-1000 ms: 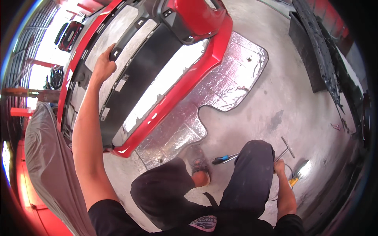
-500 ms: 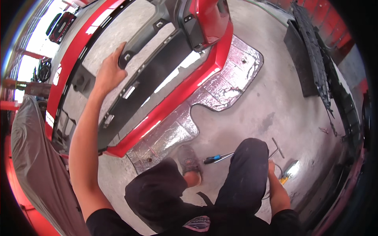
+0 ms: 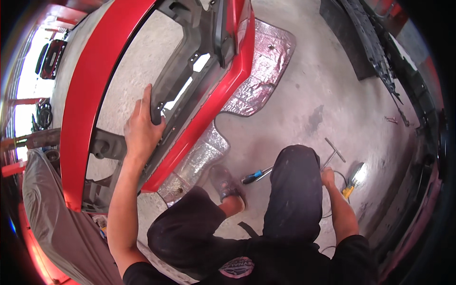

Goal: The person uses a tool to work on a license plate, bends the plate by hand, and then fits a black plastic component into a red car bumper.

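Note:
A large red car bumper (image 3: 199, 129) with grey and black plastic inner parts stands tilted at the left. My left hand (image 3: 144, 129) grips the edge of its inner grey frame, thumb on one side and fingers on the other. Beside my right knee, my right hand (image 3: 327, 176) is closed around the shaft end of a T-handle wrench (image 3: 335, 151); the knee partly hides the fingers. A blue and black screwdriver (image 3: 251, 177) lies on the floor between my shoe and that knee.
A silver foil mat (image 3: 263, 71) lies beneath the bumper. Near my right forearm is a lit yellow work lamp (image 3: 350, 187) with a cable. Black trim panels (image 3: 349, 42) line the right, with several bolts (image 3: 391, 119) close by. A grey cover (image 3: 61, 213) drapes at the left.
The bumper has turned in my left hand, so its red outer face shows more broadly at the left. My left hand has come lower and nearer; my right hand keeps its hold beside the knee.

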A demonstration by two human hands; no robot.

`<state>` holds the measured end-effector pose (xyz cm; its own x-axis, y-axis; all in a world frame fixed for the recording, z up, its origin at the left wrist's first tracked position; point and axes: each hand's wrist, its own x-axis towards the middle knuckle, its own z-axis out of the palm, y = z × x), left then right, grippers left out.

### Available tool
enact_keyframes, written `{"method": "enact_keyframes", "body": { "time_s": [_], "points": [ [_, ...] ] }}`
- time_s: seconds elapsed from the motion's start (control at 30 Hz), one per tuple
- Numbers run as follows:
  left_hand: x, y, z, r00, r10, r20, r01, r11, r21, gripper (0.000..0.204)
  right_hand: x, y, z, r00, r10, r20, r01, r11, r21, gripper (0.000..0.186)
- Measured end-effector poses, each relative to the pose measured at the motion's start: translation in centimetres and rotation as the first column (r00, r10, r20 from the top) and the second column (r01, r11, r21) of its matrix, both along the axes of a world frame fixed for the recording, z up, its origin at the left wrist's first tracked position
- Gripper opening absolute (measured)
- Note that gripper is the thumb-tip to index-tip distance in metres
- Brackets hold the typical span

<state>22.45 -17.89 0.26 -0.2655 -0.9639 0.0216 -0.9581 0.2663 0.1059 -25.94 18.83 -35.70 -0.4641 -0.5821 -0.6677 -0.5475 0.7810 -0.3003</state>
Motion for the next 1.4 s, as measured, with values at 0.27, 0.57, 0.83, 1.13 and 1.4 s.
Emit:
{"method": "enact_keyframes", "body": {
  "time_s": [0.27,0.57,0.83,1.13,1.4],
  "points": [
    [-0.4,2.1,-0.6,0.999,-0.049,0.018,0.05,0.995,-0.083,0.099,-0.8,1.4,-2.8,0.989,-0.106,0.108,0.101,0.994,0.047,0.031],
    [-0.5,2.0,-0.1,0.985,-0.162,-0.064,0.162,0.987,-0.004,0.105,-1.2,1.8,-3.5,0.981,-0.136,0.139,0.133,0.991,0.034,0.033],
    [1.0,5.4,2.2,0.969,-0.212,0.129,0.222,0.973,-0.068,0.088,-0.6,0.4,-0.6,0.984,-0.093,0.151,0.097,0.995,-0.024,0.033],
    [6.9,10.7,1.3,0.849,-0.213,0.483,0.341,0.92,-0.195,0.066,-1.1,0.1,-0.8,0.967,-0.158,0.199,0.158,0.987,0.016,0.031],
    [5.4,10.8,0.3,0.867,-0.213,0.451,0.322,0.929,-0.181,0.062,-7.5,4.3,-9.2,0.995,0.062,-0.076,-0.076,0.977,-0.198,0.057]
  ]
}}
